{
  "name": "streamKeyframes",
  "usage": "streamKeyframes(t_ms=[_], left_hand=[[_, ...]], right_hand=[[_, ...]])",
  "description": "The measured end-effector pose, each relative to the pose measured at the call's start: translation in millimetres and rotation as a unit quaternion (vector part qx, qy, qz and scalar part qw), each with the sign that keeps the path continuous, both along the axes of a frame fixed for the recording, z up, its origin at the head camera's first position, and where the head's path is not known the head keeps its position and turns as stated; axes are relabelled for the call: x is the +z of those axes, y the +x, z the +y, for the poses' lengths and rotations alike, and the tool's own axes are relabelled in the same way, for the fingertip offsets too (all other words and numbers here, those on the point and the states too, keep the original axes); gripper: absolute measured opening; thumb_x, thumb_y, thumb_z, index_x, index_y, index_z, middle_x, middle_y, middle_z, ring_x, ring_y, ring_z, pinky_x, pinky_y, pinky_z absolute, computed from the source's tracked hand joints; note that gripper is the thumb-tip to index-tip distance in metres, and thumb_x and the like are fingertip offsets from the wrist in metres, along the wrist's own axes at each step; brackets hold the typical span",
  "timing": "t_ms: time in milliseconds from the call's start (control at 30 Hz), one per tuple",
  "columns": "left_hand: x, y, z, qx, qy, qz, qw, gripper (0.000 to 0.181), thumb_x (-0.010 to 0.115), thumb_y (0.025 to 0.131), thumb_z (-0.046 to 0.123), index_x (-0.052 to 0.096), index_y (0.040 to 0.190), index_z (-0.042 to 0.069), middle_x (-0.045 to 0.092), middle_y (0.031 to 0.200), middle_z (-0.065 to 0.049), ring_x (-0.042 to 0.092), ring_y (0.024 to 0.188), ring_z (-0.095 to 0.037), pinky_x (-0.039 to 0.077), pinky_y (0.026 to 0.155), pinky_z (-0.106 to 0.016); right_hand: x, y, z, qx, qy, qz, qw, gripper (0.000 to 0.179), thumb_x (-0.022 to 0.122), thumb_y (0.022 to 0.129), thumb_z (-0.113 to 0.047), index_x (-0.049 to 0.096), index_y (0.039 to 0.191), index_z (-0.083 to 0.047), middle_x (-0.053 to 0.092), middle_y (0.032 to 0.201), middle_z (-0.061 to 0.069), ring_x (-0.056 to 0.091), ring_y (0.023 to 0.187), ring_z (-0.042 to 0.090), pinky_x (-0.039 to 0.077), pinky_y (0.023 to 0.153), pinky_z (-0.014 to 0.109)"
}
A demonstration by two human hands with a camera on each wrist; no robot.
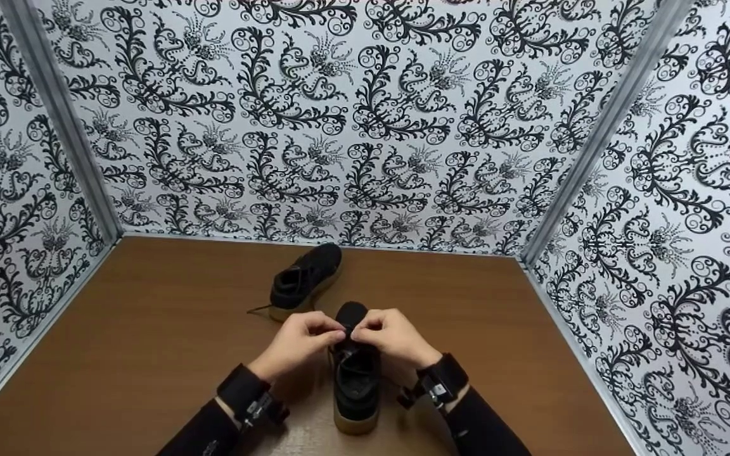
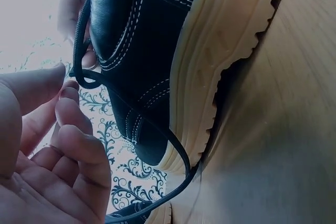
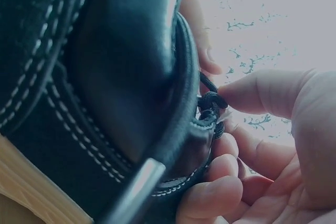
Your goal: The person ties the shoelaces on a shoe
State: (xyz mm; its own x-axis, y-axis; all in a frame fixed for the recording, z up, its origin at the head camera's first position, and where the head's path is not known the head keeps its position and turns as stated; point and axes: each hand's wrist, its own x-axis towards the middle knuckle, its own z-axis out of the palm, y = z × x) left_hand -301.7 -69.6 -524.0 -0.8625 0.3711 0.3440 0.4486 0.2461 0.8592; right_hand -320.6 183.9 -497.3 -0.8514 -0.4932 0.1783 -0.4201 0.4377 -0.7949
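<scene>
A black shoe [image 1: 356, 396] with white stitching and a tan sole [image 2: 202, 61] stands on the table, its toe pointing away from me. Over its lacing, my left hand [image 1: 298, 345] pinches the dark shoelace [image 2: 142, 111] between thumb and fingertips. That lace loops down the shoe's side to the table in the left wrist view. From the other side, my right hand [image 1: 397, 335] pinches the lace by a small knot [image 3: 211, 100] at the top of the lacing. Its other fingers curl against the shoe's upper. Both hands' fingertips are close together.
A second black shoe [image 1: 305, 278] with a tan sole lies beyond, to the left, a lace end [image 1: 258, 310] trailing from it. The brown wooden table [image 1: 168, 329] is enclosed by patterned walls [image 1: 314, 126] at the back and sides. Each wrist wears a black strapped camera [image 1: 442, 382].
</scene>
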Motion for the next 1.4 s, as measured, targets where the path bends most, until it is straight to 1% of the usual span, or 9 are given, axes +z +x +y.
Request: streamKeyframes(t_ms=[167, 367, 500, 733, 833, 967, 1200, 1300, 1400], left_hand=[[1.3, 0.1, 2.4, -0.002, 0.001, -0.002, 1.0, 0.018, 0.083, 0.101, 0.024, 0.086, 0.111, 0.01, 0.08, 0.1, -0.008, 0.065, 0.082, -0.003, 0.053, 0.075, -0.019], [0.1, 0.5, 3.8, -0.003, 0.002, 0.0, 1.0, 0.014, 0.084, 0.1, 0.022, 0.087, 0.109, 0.012, 0.078, 0.097, -0.01, 0.062, 0.08, -0.002, 0.051, 0.073, -0.018], [-1.7, -0.7, 4.1, -0.004, 0.006, 0.005, 1.0, 0.012, 0.085, 0.099, 0.021, 0.087, 0.107, 0.012, 0.077, 0.094, -0.01, 0.061, 0.078, -0.001, 0.05, 0.072, -0.018], [-1.3, -1.0, 5.7, -0.012, 0.003, 0.022, 0.9997, 0.011, 0.084, 0.1, 0.02, 0.088, 0.107, 0.012, 0.076, 0.094, -0.01, 0.061, 0.078, -0.001, 0.051, 0.073, -0.018], [-1.2, -0.7, 5.9, -0.017, 0.007, 0.019, 0.9997, 0.013, 0.083, 0.1, 0.019, 0.087, 0.108, 0.01, 0.075, 0.095, -0.011, 0.063, 0.079, -0.002, 0.052, 0.074, -0.018], [-0.8, -0.5, 5.9, -0.017, 0.009, 0.017, 0.9997, 0.013, 0.083, 0.1, 0.019, 0.087, 0.108, 0.009, 0.076, 0.095, -0.012, 0.063, 0.08, -0.003, 0.053, 0.074, -0.018], [1.8, 1.5, 8.0, -0.021, 0.025, -0.009, 0.9994, 0.014, 0.083, 0.101, 0.02, 0.086, 0.108, 0.008, 0.079, 0.099, -0.013, 0.068, 0.08, -0.004, 0.056, 0.074, -0.019], [1.5, 1.6, 8.6, -0.018, 0.023, -0.004, 0.9996, 0.011, 0.082, 0.101, 0.019, 0.086, 0.107, 0.011, 0.079, 0.099, -0.011, 0.068, 0.081, -0.004, 0.056, 0.075, -0.019], [1.0, 1.5, 9.5, -0.018, 0.02, 0.0, 0.9996, 0.008, 0.082, 0.102, 0.019, 0.086, 0.106, 0.013, 0.079, 0.099, -0.009, 0.068, 0.082, -0.004, 0.056, 0.076, -0.02]], right_hand=[[2.1, -0.5, 1, 0.008, 0.003, -0.001, 1.0, 0.009, 0.081, 0.098, -0.024, 0.089, 0.1, -0.02, 0.081, 0.102, -0.002, 0.068, 0.095, 0.004, 0.052, 0.086, 0.021], [2.9, -1.4, 4, 0.016, 0.01, 0.005, 0.9998, 0.009, 0.081, 0.098, -0.023, 0.089, 0.1, -0.019, 0.081, 0.101, 0.001, 0.067, 0.093, 0.003, 0.051, 0.084, 0.02], [3.4, -1.9, 5, 0.014, 0.009, -0.004, 0.9999, 0.01, 0.081, 0.098, -0.022, 0.088, 0.102, -0.016, 0.08, 0.101, 0.003, 0.064, 0.087, 0.002, 0.049, 0.076, 0.018], [9.8, -0.4, 13, 0.02, 0.002, -0.047, 0.9987, 0.013, 0.08, 0.101, -0.024, 0.085, 0.101, -0.012, 0.073, 0.09, -0.006, 0.06, 0.068, 0.005, 0.05, 0.06, 0.019], [15.4, 1.7, 18, 0.041, 0.011, -0.052, 0.9977, 0.012, 0.081, 0.1, -0.025, 0.084, 0.1, -0.014, 0.073, 0.087, -0.008, 0.058, 0.067, 0.003, 0.048, 0.06, 0.019], [20.6, 2.2, 22, 0.083, 0.041, -0.034, 0.9951, 0.011, 0.085, 0.097, -0.029, 0.085, 0.096, -0.018, 0.075, 0.087, -0.01, 0.059, 0.073, 0.0, 0.046, 0.066, 0.017], [23.9, 2.7, 25, 0.144, 0.082, -0.022, 0.9859, 0.006, 0.087, 0.095, -0.034, 0.087, 0.096, -0.027, 0.08, 0.094, -0.009, 0.067, 0.083, 0.0, 0.053, 0.077, 0.018], [22.8, 3.2, 25, 0.167, 0.106, -0.019, 0.98, 0.009, 0.088, 0.096, -0.037, 0.088, 0.098, -0.029, 0.08, 0.093, -0.009, 0.067, 0.082, -0.001, 0.052, 0.077, 0.017], [22.1, 4.7, 24, 0.178, 0.126, -0.01, 0.9759, 0.012, 0.089, 0.094, -0.041, 0.089, 0.099, -0.029, 0.079, 0.09, -0.01, 0.065, 0.079, -0.002, 0.05, 0.073, 0.015]])
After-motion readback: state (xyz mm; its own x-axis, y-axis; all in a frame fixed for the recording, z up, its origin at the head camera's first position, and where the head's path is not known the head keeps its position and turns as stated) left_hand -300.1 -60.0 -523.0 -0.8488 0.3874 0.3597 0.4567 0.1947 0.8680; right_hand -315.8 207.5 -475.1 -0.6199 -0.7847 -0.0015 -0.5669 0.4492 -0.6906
